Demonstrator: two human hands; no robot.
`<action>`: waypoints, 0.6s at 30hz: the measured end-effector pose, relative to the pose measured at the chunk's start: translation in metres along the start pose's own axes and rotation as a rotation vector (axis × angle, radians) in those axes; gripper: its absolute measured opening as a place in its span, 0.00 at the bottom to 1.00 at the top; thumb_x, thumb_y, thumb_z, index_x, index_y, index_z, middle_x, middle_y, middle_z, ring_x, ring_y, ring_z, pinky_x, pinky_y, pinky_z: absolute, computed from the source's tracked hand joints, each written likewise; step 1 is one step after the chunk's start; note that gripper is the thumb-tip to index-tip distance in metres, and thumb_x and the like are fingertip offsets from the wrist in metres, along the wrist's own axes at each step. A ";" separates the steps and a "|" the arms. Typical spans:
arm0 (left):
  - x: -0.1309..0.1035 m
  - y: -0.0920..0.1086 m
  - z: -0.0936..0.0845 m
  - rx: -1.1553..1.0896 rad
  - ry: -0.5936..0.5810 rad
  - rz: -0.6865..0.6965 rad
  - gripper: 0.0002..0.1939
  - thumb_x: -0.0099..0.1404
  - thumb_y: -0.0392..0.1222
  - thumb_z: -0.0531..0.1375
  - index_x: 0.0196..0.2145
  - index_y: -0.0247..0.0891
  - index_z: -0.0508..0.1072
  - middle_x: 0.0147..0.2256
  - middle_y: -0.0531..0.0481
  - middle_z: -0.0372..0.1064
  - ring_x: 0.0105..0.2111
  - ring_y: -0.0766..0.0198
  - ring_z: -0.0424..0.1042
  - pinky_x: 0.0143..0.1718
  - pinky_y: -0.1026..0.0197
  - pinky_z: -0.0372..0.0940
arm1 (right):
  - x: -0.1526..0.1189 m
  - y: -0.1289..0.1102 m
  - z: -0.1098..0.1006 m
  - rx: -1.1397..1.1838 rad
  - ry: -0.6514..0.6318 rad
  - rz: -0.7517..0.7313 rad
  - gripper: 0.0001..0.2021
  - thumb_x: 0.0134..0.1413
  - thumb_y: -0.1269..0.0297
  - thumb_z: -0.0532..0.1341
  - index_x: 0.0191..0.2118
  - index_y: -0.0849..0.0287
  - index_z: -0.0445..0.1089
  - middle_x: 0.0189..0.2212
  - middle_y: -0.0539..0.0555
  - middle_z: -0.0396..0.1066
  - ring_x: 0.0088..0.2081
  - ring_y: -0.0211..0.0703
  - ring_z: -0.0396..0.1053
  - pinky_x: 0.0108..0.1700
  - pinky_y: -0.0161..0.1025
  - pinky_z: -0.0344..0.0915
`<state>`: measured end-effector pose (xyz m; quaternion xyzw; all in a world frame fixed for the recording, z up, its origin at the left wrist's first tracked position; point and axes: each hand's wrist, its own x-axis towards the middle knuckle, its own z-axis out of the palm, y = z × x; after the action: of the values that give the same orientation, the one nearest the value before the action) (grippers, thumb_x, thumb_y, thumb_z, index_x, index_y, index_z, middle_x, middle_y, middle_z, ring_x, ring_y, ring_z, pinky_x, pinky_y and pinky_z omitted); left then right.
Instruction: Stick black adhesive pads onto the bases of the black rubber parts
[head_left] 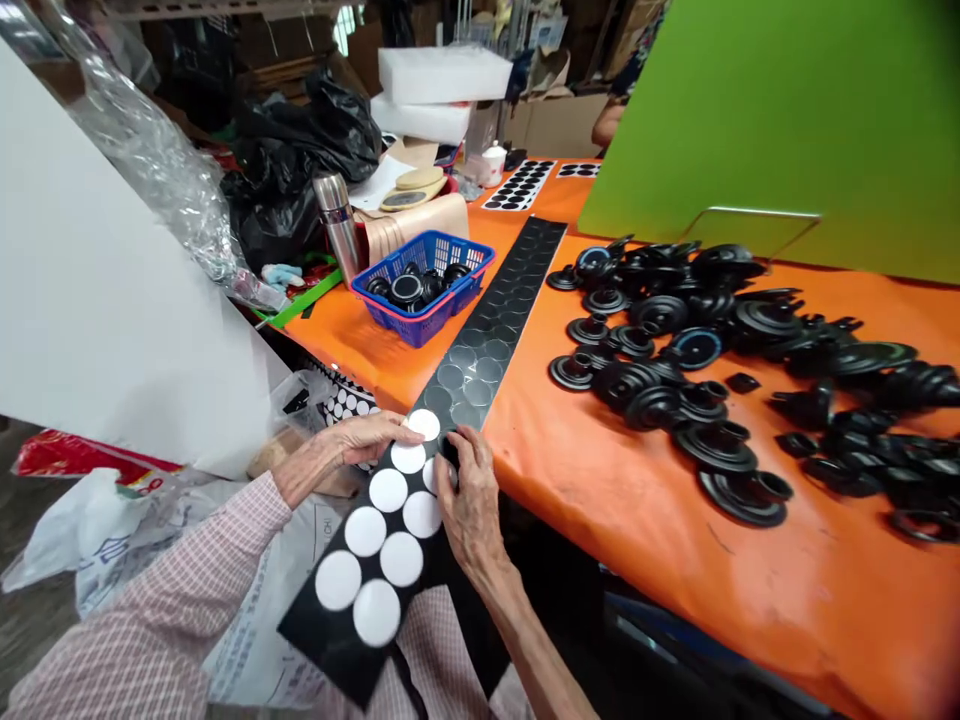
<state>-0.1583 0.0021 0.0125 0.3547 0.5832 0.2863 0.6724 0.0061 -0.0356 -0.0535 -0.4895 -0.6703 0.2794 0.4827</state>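
Observation:
A long black strip point(474, 372) with round die-cut pieces lies on the orange table, and its near part hangs over the table edge toward the lap, showing white circles point(365, 531) on black. My left hand point(375, 437) pinches the strip's left side near the topmost white circle. My right hand point(471, 490) is on the strip's right side, its fingers curled around a small dark item that I cannot make out clearly. Beyond the hands, the strip's far part is glossy black with dark discs.
A blue basket point(424, 285) with black round parts stands left of the strip. Many black rubber-like parts point(675, 350) are heaped on the orange table point(600, 480) at right, before a green board point(787, 130). A steel flask point(337, 225) stands at back left.

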 end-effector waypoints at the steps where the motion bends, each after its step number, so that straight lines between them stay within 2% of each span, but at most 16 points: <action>1: 0.000 0.001 0.006 -0.015 -0.039 -0.015 0.14 0.41 0.41 0.72 0.21 0.36 0.71 0.19 0.53 0.68 0.20 0.68 0.64 0.24 0.64 0.60 | 0.000 -0.001 -0.002 -0.029 0.034 0.011 0.13 0.60 0.64 0.53 0.49 0.61 0.67 0.53 0.65 0.65 0.56 0.53 0.63 0.57 0.58 0.62; 6: -0.003 -0.002 0.028 -0.120 -0.102 0.056 0.12 0.46 0.41 0.71 0.21 0.36 0.71 0.19 0.54 0.67 0.23 0.67 0.66 0.30 0.63 0.62 | 0.003 -0.002 -0.017 -0.052 0.119 0.019 0.15 0.60 0.57 0.57 0.47 0.61 0.66 0.50 0.65 0.68 0.54 0.52 0.65 0.56 0.57 0.63; 9: -0.003 0.000 0.031 -0.124 -0.111 0.101 0.13 0.46 0.42 0.70 0.19 0.36 0.70 0.17 0.55 0.65 0.24 0.66 0.66 0.31 0.63 0.62 | 0.010 -0.002 -0.023 0.001 0.120 0.038 0.13 0.59 0.58 0.59 0.45 0.60 0.67 0.46 0.63 0.70 0.51 0.50 0.67 0.53 0.54 0.66; 12: 0.000 0.001 0.031 -0.112 -0.135 0.140 0.10 0.47 0.42 0.70 0.23 0.35 0.73 0.21 0.54 0.68 0.25 0.67 0.66 0.32 0.63 0.61 | 0.016 -0.004 -0.027 0.058 0.087 0.095 0.11 0.57 0.59 0.60 0.42 0.59 0.68 0.43 0.60 0.71 0.48 0.49 0.69 0.51 0.52 0.67; 15: 0.002 -0.001 0.029 -0.043 -0.078 0.150 0.12 0.47 0.41 0.70 0.28 0.34 0.75 0.26 0.53 0.70 0.26 0.68 0.65 0.31 0.64 0.60 | 0.018 -0.006 -0.026 0.150 0.055 0.169 0.09 0.56 0.59 0.60 0.38 0.57 0.69 0.43 0.59 0.73 0.47 0.49 0.70 0.51 0.51 0.67; 18: -0.004 0.000 0.021 0.064 0.074 0.174 0.12 0.46 0.41 0.70 0.29 0.34 0.75 0.26 0.51 0.70 0.27 0.66 0.66 0.30 0.63 0.60 | 0.018 -0.006 -0.027 0.285 0.078 0.279 0.11 0.57 0.57 0.58 0.37 0.58 0.71 0.43 0.58 0.74 0.46 0.48 0.71 0.51 0.49 0.66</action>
<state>-0.1382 -0.0041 0.0159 0.4145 0.5835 0.3379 0.6112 0.0271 -0.0235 -0.0312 -0.5148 -0.5306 0.4165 0.5291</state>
